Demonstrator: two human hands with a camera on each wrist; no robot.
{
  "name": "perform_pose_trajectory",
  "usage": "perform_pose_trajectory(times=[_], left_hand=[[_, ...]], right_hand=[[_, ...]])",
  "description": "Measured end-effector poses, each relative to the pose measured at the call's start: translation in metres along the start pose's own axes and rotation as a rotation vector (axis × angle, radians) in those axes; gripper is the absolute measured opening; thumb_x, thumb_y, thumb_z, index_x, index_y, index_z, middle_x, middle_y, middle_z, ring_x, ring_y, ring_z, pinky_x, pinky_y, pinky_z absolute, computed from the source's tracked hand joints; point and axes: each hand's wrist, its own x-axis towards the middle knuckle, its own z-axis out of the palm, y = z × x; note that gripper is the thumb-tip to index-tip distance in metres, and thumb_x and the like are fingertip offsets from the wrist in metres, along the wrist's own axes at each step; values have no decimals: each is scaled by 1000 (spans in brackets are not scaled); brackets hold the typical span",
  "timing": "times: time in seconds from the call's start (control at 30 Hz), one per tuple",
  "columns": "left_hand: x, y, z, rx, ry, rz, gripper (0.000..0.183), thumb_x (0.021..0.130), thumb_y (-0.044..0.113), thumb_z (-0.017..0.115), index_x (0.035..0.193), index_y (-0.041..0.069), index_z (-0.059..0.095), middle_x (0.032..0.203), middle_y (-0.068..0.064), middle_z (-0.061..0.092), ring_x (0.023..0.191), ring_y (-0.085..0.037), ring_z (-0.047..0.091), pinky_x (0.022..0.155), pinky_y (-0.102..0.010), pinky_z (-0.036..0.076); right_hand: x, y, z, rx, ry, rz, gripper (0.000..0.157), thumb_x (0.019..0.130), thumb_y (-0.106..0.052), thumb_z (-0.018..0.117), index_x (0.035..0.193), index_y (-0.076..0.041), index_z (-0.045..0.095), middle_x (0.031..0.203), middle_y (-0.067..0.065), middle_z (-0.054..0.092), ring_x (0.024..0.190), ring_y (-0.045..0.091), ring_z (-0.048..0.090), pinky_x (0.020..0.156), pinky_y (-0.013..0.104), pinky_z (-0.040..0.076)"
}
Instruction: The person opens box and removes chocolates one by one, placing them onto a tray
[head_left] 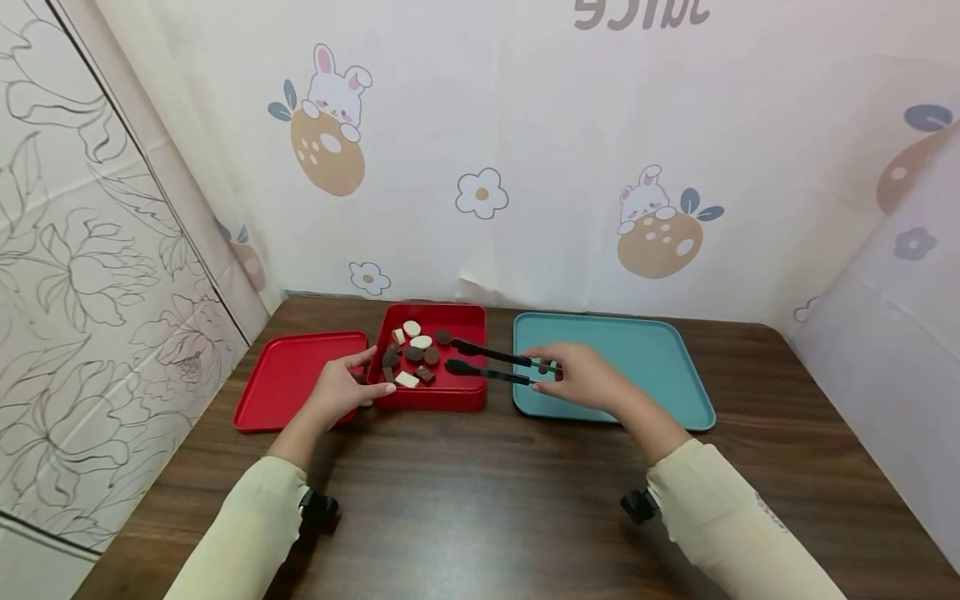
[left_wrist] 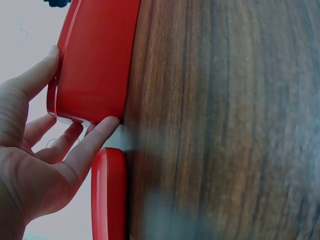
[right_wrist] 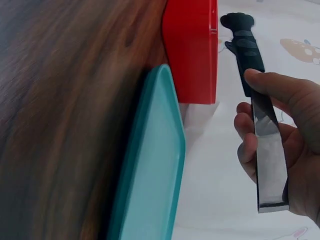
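My left hand (head_left: pixel 341 389) holds a deep red box (head_left: pixel 465 400) at its near left corner. In the left wrist view the thumb lies on the rim and the other fingers touch the side wall. Inside the box, mostly to the left, lie several chocolate-like pieces, dark brown ones (head_left: pixel 414 354) and cream ones (head_left: pixel 407 379). My right hand (head_left: pixel 573 375) grips metal tongs (right_wrist: pixel 270 160) with black tips. Their two arms stand slightly apart over the right part of the box, and I see nothing between the tips.
A flat red tray (head_left: pixel 288 379) lies left of the box. To the right, partly under my right hand, is a flat teal tray (head_left: pixel 652 358). All stand on a dark wooden table (head_left: pixel 480 500), with a patterned curtain (head_left: pixel 555 208) behind.
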Motion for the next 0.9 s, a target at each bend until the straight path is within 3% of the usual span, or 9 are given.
perform_pose_trajectory(times=[0.23, 0.4, 0.5, 0.63, 0.73, 0.83, 0.9], left_hand=[[-2, 2, 0, 1, 4, -21, 86, 79, 29, 83, 151, 17, 38, 143, -25, 41, 72, -24, 70, 72, -33, 59], [-3, 4, 0, -19, 3, -41, 86, 79, 26, 83, 151, 17, 38, 143, -25, 40, 81, -25, 68, 72, -35, 59], [-3, 4, 0, -27, -2, -49, 86, 79, 26, 83, 152, 17, 37, 144, -25, 39, 86, -27, 68, 72, -35, 59], [-3, 4, 0, -42, -8, -54, 88, 78, 28, 84, 152, 17, 37, 145, -24, 38, 93, -29, 66, 73, -35, 59], [-2, 4, 0, -45, -10, -52, 88, 78, 28, 84, 152, 17, 37, 145, -24, 38, 94, -28, 66, 73, -35, 59], [-2, 5, -1, -45, -10, -49, 86, 79, 26, 83, 152, 17, 37, 146, -24, 37, 99, -30, 64, 73, -35, 59], [-1, 6, -1, -46, -10, -49, 86, 80, 26, 83, 152, 17, 37, 147, -24, 37, 105, -33, 61, 73, -35, 59]], right_hand=[[21, -10, 2, -35, -115, 44, 47, 87, -19, 75, 132, -12, 62, 105, 11, 67, 66, 11, 55, 65, 29, 50], [34, -17, 2, -48, -155, 54, 44, 88, -18, 74, 130, -12, 63, 103, 9, 68, 84, 20, 61, 64, 29, 51], [40, -22, 2, -60, -177, 61, 43, 87, -18, 74, 129, -13, 64, 106, 8, 68, 96, 25, 63, 73, 33, 54], [48, -28, 1, -97, -210, 37, 42, 87, -18, 74, 128, -11, 65, 112, 7, 68, 100, 26, 63, 82, 38, 55], [55, -30, 2, -126, -239, 30, 43, 87, -18, 75, 128, -11, 65, 99, 2, 69, 85, 19, 62, 72, 33, 53], [63, -32, 1, -150, -264, 26, 44, 87, -17, 75, 129, -9, 65, 71, -1, 60, 62, 12, 48, 57, 26, 42], [67, -34, 1, -177, -274, 17, 44, 87, -17, 75, 129, -9, 64, 64, -2, 55, 57, 11, 41, 53, 26, 36]])
